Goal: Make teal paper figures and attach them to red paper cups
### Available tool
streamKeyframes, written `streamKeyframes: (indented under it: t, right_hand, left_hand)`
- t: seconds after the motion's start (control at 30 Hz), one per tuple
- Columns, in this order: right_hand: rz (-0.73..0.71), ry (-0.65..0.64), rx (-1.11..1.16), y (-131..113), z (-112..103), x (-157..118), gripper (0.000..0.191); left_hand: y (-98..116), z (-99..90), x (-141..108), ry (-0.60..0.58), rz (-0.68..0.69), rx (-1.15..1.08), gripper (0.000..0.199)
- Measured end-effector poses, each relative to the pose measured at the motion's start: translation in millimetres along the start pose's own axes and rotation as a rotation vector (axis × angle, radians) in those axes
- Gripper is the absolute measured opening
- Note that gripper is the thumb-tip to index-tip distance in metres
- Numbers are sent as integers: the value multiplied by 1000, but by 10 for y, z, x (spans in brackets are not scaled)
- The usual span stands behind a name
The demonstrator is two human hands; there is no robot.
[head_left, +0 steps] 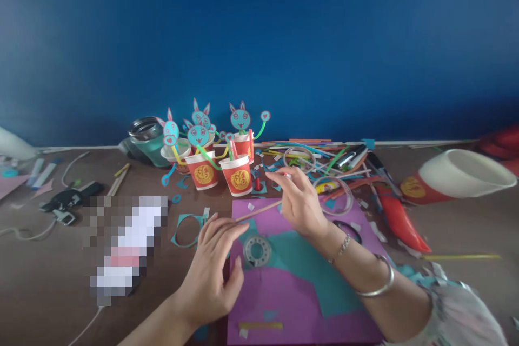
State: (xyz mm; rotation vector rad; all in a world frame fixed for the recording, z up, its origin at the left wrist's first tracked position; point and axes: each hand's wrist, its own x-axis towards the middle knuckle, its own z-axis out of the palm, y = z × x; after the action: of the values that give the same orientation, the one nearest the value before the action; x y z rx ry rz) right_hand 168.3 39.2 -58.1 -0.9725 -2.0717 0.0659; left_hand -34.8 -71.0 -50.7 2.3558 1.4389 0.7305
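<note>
My right hand (302, 200) is closed in a pinch above the purple sheet (275, 294). What its fingertips hold is too small to name. A thin wooden-looking stick (259, 210) runs from beside it towards my left hand (217, 265). That hand hovers at the sheet's left edge, thumb apart from its fingers; no object shows between them. Just right of the left fingers lies a round clear disc with holes (257, 251). Beneath the disc and the right wrist is a teal paper piece (332, 286). A yellow strip (259, 326) rests near the front.
Red-and-white cups (236, 175) with blue paper animal figures (240, 118) stand behind. Pipe cleaners, pens and tape rolls (300, 159) lie at the back right. A larger cup (466, 175) is tipped at the right. A teal bottle (152, 146) and black strap (67, 198) are left.
</note>
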Motion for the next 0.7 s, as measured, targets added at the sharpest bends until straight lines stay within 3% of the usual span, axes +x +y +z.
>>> streamKeyframes:
  t: [0.13,0.27,0.7]
  right_hand:
    - [-26,6,5,-1,16,-7,41]
    - [-35,1,-17,5,31,-13,39]
    - [-31,-3,-21,46,38,-20,39]
  left_hand:
    - [-7,65,29,-36,-7,-2,57]
    - [-27,120,54,-52,-17,-8,50]
    - [-32,88,51,-47,-1,-67,51]
